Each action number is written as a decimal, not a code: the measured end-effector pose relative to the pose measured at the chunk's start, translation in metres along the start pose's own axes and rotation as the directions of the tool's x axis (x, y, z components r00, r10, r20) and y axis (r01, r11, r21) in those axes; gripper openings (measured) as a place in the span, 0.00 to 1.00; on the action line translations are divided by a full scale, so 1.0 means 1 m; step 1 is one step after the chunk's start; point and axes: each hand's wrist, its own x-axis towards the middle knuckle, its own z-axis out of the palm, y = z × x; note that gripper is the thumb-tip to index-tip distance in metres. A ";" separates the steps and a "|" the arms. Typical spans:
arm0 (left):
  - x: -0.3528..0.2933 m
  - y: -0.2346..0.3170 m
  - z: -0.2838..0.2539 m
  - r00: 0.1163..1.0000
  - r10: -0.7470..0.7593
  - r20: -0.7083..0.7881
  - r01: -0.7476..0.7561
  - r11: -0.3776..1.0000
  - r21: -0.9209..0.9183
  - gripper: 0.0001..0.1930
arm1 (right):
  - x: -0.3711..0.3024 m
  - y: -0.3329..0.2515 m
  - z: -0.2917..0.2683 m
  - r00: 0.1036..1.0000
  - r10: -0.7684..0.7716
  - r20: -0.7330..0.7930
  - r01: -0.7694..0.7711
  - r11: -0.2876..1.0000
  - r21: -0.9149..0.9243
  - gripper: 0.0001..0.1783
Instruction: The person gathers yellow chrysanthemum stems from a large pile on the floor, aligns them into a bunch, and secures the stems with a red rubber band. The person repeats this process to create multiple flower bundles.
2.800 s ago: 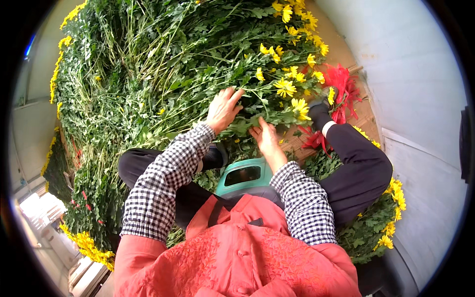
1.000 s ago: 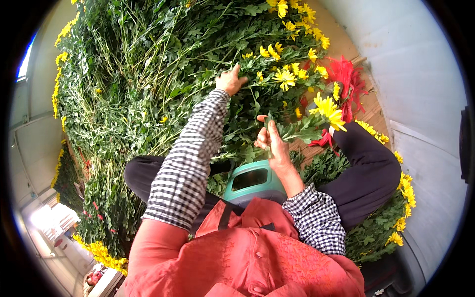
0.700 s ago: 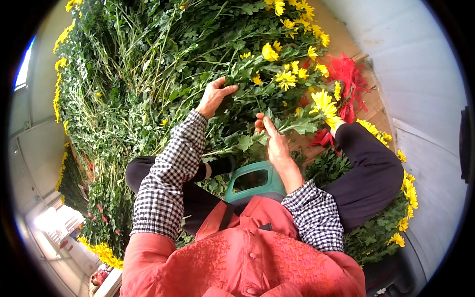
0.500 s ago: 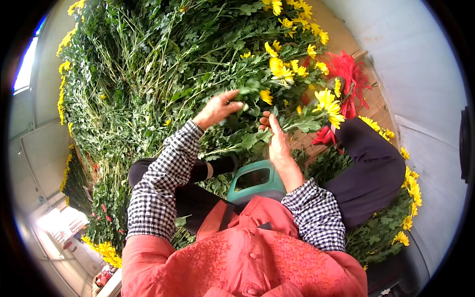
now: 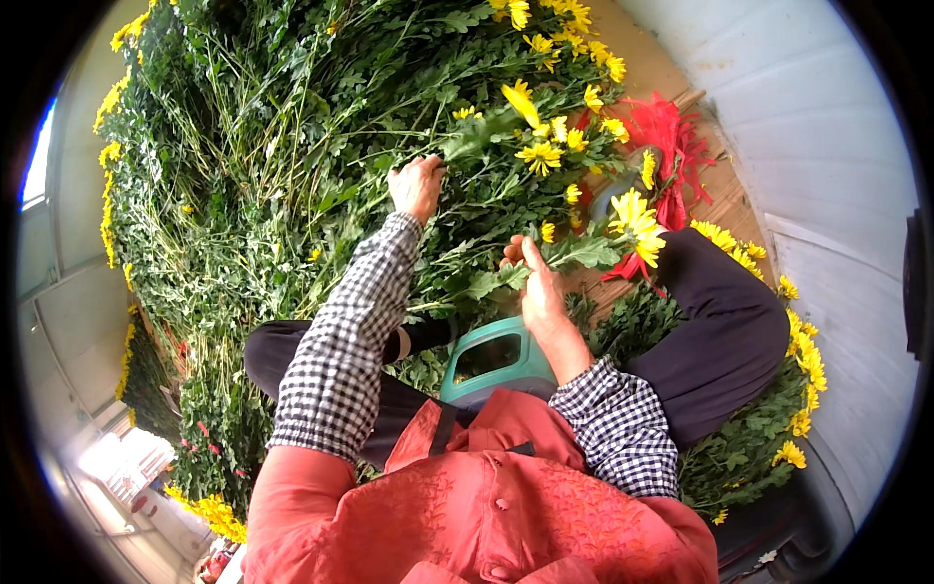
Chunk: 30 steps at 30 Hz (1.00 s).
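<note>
My right hand (image 5: pixel 545 297) is closed around the leafy stem of a yellow chrysanthemum (image 5: pixel 637 229), whose bloom points right, above my bent knee. Farther forward and to the left, my left hand (image 5: pixel 418 187) has its fingers closed at the edge of the big heap of cut chrysanthemums (image 5: pixel 263 175). A flower stem with blurred leaves (image 5: pixel 479 136) and a smeared yellow bloom runs right from that hand, which seems to grip it. The fingertips of my left hand are partly hidden among the greenery.
A green plastic container with a dark opening (image 5: pixel 486 336) stands between my legs. Red plastic strips (image 5: pixel 681 156) lie on wooden boards (image 5: pixel 735 200) at the right. More yellow chrysanthemums (image 5: pixel 808 365) lie beside my right leg, along a pale wall (image 5: pixel 827 146).
My left hand has moved forward, away from my right hand, and its fingers have closed among the stems. The right hand keeps its chrysanthemum in nearly the same place.
</note>
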 end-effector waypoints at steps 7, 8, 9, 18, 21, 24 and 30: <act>-0.063 0.018 -0.081 0.925 0.301 -0.231 -0.353 0.907 -0.231 0.11 | 0.002 -0.012 0.020 0.998 -0.028 0.057 0.038 0.981 -0.192 0.22; -0.072 0.023 -0.085 0.891 0.375 -0.257 -0.443 0.843 -0.304 0.12 | 0.008 -0.005 0.019 0.995 -0.029 0.093 0.047 0.978 -0.204 0.22; -0.085 0.034 -0.092 0.901 0.383 -0.201 -0.432 0.831 -0.351 0.12 | 0.003 -0.012 0.024 0.986 -0.073 0.150 0.117 0.944 -0.308 0.27; -0.128 0.048 -0.068 0.885 0.276 0.374 0.138 0.612 -0.779 0.13 | 0.010 0.001 0.006 0.716 -0.325 0.618 0.688 0.480 -0.544 0.21; -0.141 0.047 -0.052 0.875 0.391 0.285 0.180 0.283 -0.942 0.13 | -0.019 -0.026 0.032 0.816 -0.208 0.540 0.467 0.787 -0.403 0.28; -0.145 0.056 -0.043 0.860 0.330 0.388 0.250 0.391 -0.886 0.14 | -0.018 -0.009 0.030 0.907 -0.044 0.418 0.057 0.998 -0.019 0.22; -0.047 0.027 -0.038 0.891 0.243 0.384 0.194 0.561 -0.805 0.11 | -0.007 0.000 0.015 0.979 -0.025 0.201 -0.011 0.984 0.177 0.19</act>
